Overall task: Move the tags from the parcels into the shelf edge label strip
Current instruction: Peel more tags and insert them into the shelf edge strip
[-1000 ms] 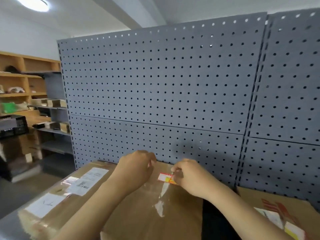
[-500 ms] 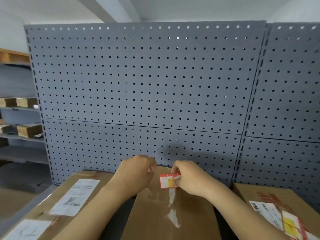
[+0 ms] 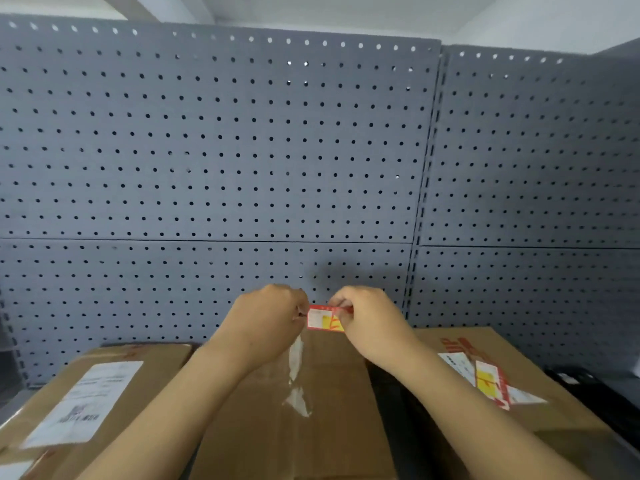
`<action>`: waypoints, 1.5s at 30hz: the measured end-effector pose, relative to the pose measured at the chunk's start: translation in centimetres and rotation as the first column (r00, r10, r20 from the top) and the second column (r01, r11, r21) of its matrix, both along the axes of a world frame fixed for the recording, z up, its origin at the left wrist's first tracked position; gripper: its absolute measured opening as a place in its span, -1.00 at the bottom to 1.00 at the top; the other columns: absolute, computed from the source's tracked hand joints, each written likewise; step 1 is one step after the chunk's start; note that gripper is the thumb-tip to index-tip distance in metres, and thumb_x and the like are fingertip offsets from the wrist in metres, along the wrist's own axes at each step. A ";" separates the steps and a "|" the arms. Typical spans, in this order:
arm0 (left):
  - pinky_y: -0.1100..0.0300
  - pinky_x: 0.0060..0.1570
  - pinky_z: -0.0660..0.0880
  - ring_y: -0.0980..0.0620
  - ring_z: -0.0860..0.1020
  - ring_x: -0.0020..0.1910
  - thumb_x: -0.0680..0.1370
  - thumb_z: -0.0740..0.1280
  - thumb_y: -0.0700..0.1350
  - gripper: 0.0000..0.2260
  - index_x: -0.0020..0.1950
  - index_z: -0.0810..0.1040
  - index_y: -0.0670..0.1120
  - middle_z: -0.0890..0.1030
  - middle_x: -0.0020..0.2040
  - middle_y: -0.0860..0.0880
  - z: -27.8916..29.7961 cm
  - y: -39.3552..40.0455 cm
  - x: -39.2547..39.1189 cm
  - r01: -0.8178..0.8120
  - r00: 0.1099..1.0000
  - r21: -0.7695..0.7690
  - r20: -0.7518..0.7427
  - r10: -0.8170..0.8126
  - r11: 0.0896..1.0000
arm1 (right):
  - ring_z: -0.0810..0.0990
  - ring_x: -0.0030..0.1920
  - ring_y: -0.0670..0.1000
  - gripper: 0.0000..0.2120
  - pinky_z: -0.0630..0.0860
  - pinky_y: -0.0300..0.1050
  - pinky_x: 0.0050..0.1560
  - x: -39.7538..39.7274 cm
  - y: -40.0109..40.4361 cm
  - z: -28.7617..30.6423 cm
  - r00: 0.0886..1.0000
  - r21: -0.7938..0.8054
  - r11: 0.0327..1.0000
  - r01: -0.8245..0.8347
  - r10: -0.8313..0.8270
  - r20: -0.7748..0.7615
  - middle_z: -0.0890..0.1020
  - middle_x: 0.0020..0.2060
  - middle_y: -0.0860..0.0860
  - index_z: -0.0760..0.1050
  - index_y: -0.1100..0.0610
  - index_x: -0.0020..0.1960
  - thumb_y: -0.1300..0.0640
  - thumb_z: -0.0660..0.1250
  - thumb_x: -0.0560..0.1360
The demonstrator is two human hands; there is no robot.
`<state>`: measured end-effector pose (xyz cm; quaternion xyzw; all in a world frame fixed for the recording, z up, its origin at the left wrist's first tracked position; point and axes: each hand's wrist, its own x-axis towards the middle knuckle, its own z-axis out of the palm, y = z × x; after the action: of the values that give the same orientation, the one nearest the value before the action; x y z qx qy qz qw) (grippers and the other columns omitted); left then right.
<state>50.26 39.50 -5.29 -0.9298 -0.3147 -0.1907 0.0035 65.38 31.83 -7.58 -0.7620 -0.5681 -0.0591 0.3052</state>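
Note:
A small red, white and yellow tag (image 3: pixel 323 318) is held upright above the far edge of the middle cardboard parcel (image 3: pixel 332 420). My right hand (image 3: pixel 369 322) pinches the tag's right end. My left hand (image 3: pixel 268 322) is curled at the tag's left edge; whether it grips the tag or the clear tape (image 3: pixel 296 372) that hangs from there down to the parcel top is unclear. A second red and yellow tag (image 3: pixel 490 384) lies taped on the right parcel (image 3: pixel 519 382). No label strip is in view.
A left parcel (image 3: pixel 86 403) carries a white shipping label (image 3: pixel 85 400). A grey pegboard wall (image 3: pixel 214 161) stands close behind the parcels. A dark gap (image 3: pixel 388 393) separates the middle and right parcels.
The tag came off the middle parcel's top and rose upright between both hands, pulling clear tape with it. My view swung right, so the wooden shelves at the left are out of frame.

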 end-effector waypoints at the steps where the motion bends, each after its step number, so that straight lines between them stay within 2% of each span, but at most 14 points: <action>1: 0.09 -0.02 0.55 0.01 0.59 -0.03 0.57 0.22 -0.03 -0.84 0.08 0.56 0.06 0.62 0.03 0.06 0.4 -0.8 0.8 0.028 1.000 -0.002 -0.003 -0.028 1.000 | 0.60 -0.05 -0.01 -0.83 0.59 0.01 -0.06 0.5 -1.1 0.2 0.999 0.024 0.999 0.034 -0.034 0.000 0.65 0.00 -0.03 0.57 0.03 0.06 0.18 0.25 0.55; 5: 0.08 0.01 0.54 0.01 0.58 0.00 0.56 0.21 -0.06 -0.82 0.09 0.56 0.06 0.61 0.05 0.05 0.6 -4.3 3.7 0.116 0.993 -0.005 -0.019 -0.116 0.993 | 0.59 -0.07 -0.02 -0.84 0.59 0.01 -0.05 2.7 -6.6 0.4 0.990 0.045 0.989 0.141 -0.141 -0.001 0.65 -0.02 -0.04 0.56 -0.02 0.01 0.18 0.26 0.54; 9: 0.10 -0.01 0.54 0.01 0.57 0.02 0.54 0.27 -0.04 -0.84 0.10 0.55 0.05 0.60 0.07 0.04 0.6 -8.6 6.9 0.205 0.979 0.067 -0.035 -0.203 0.976 | 0.61 -0.09 -0.02 -0.84 0.61 0.03 -0.09 4.8 -12.4 0.3 0.975 0.029 0.975 0.221 -0.220 -0.018 0.65 -0.02 -0.04 0.55 -0.06 0.00 0.16 0.27 0.52; 15: 0.08 -0.05 0.56 -0.02 0.58 -0.02 0.57 0.20 -0.01 -0.82 0.09 0.56 0.07 0.63 0.03 0.03 0.2 -18.8 13.7 0.376 0.926 0.090 -0.023 -0.376 0.922 | 0.62 -0.04 0.02 -0.85 0.60 0.05 -0.05 8.5 -24.9 0.0 0.928 0.031 0.928 0.372 -0.370 -0.052 0.68 -0.02 0.01 0.58 0.03 0.02 0.19 0.27 0.52; 23: 0.11 0.01 0.52 0.02 0.55 0.08 0.53 0.29 -0.02 -0.82 0.13 0.54 0.09 0.60 0.09 0.07 -2.4 -37.5 23.3 0.634 0.774 0.040 -0.034 -0.633 0.773 | 0.60 0.01 0.10 -0.80 0.56 0.04 -0.01 12.9 -46.0 -1.5 0.767 -0.034 0.771 0.636 -0.637 -0.079 0.67 0.01 0.05 0.58 0.05 0.06 0.21 0.24 0.51; 28: 0.12 -0.01 0.49 -0.03 0.56 0.09 0.52 0.28 0.00 -0.80 0.14 0.53 0.09 0.60 0.12 0.04 -3.8 -46.1 28.5 0.736 0.677 0.017 -0.044 -0.735 0.677 | 0.61 -0.01 0.11 -0.81 0.57 0.07 -0.01 15.8 -55.5 -2.6 0.647 -0.063 0.653 0.755 -0.757 -0.093 0.67 -0.01 0.05 0.57 0.02 0.02 0.19 0.24 0.50; 32: 0.18 -0.11 0.41 -0.03 0.56 0.07 0.54 0.29 0.00 -0.83 0.11 0.54 0.07 0.60 0.09 0.02 -5.1 -50.8 33.1 0.789 0.612 -0.009 -0.084 -0.787 0.615 | 0.60 -0.05 0.05 -0.84 0.57 0.06 -0.03 18.8 -60.4 -4.1 0.590 -0.071 0.598 0.799 -0.801 -0.105 0.66 -0.05 0.01 0.56 -0.01 -0.01 0.17 0.24 0.50; 35: 0.13 -0.04 0.48 -0.03 0.56 0.06 0.55 0.29 0.00 -0.83 0.12 0.53 0.05 0.60 0.09 0.00 -5.9 -53.3 36.9 0.812 0.582 0.002 -0.090 -0.808 0.584 | 0.60 -0.04 0.03 -0.83 0.58 0.04 -0.03 21.9 -62.9 -4.7 0.559 -0.101 0.567 0.817 -0.823 -0.097 0.65 -0.03 0.00 0.56 -0.01 0.02 0.17 0.23 0.51; 39: 0.12 0.02 0.51 -0.01 0.57 0.05 0.55 0.29 0.01 -0.80 0.16 0.52 0.07 0.60 0.12 0.03 -6.7 -54.8 41.8 0.818 0.573 -0.011 -0.075 -0.816 0.575 | 0.60 -0.01 0.03 -0.82 0.58 0.03 -0.02 26.8 -65.0 -4.8 0.543 -0.108 0.551 0.827 -0.834 -0.098 0.65 0.01 0.01 0.56 0.01 0.07 0.16 0.24 0.52; 45: 0.13 -0.02 0.50 -0.02 0.58 0.02 0.55 0.29 0.01 -0.83 0.12 0.55 0.08 0.60 0.11 0.03 -6.5 -57.2 48.8 0.793 0.601 -0.032 -0.124 -0.790 0.609 | 0.60 0.00 0.02 -0.81 0.59 0.03 -0.02 33.5 -67.7 -4.8 0.542 -0.111 0.553 0.826 -0.832 -0.119 0.65 0.02 0.01 0.55 0.03 0.09 0.18 0.24 0.53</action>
<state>99.02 -17.70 -11.83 -0.9829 0.1324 -0.1179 -0.0492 98.85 -35.89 -12.39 -0.9480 -0.1160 -0.1240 0.2691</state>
